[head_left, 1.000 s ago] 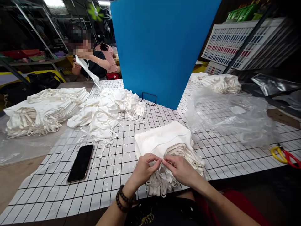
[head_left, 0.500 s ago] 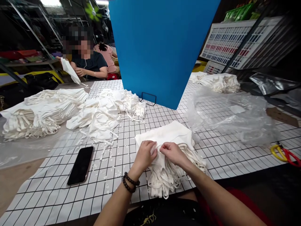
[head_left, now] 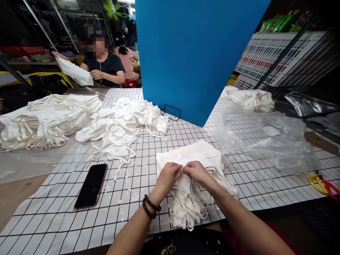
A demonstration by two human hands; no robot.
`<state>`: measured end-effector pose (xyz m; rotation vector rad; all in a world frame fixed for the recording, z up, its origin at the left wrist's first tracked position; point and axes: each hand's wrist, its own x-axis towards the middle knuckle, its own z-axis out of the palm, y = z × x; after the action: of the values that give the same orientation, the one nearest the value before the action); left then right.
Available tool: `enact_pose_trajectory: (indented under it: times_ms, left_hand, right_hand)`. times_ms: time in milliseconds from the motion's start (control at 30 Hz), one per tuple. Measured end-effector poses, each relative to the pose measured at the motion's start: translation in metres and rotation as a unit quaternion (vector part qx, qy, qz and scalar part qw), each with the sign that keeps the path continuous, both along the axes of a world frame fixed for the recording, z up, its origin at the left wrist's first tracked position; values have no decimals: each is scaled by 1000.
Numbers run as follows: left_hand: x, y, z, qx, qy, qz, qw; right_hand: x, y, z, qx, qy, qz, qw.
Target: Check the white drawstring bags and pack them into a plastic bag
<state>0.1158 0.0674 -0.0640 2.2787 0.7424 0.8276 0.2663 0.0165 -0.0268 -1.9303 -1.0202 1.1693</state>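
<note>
A stack of white cloth bags (head_left: 191, 156) lies on the black-gridded white table cover (head_left: 66, 219) right in front of me, its cream strap handles (head_left: 191, 207) hanging toward the near edge. My left hand (head_left: 168, 175), with a dark bead bracelet at the wrist, and my right hand (head_left: 195, 171) meet fingertip to fingertip over the top bag near its handle end. Both pinch a small bit of the white cloth or strap between thumb and fingers; what exactly sits in the pinch is too small to tell.
A black phone (head_left: 91, 185) lies left of my hands among small white scraps. Loose white bags (head_left: 119, 124) and a neater stack (head_left: 45, 118) sit at the left, clear plastic (head_left: 265, 141) and scissors (head_left: 322, 182) at the right. A blue panel (head_left: 196, 53) stands behind. A seated person (head_left: 105, 67) handles white cloth.
My hands shifted slightly up the bag stack and are pinched together again at its top. The view drifted right. The person at the back spread the white cloth out to the left.
</note>
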Motion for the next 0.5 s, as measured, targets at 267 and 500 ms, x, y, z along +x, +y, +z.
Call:
enact_pose_trajectory:
  times_ms: [267,500]
  left_hand:
    - [0,0,-1,69,47,-9,996]
    - [0,-2,0,90,77,-16,993]
  right_hand:
    - [-4,-2,5,0,3,-12,1000]
    - [-3,-2,2,11,-50,-10,999]
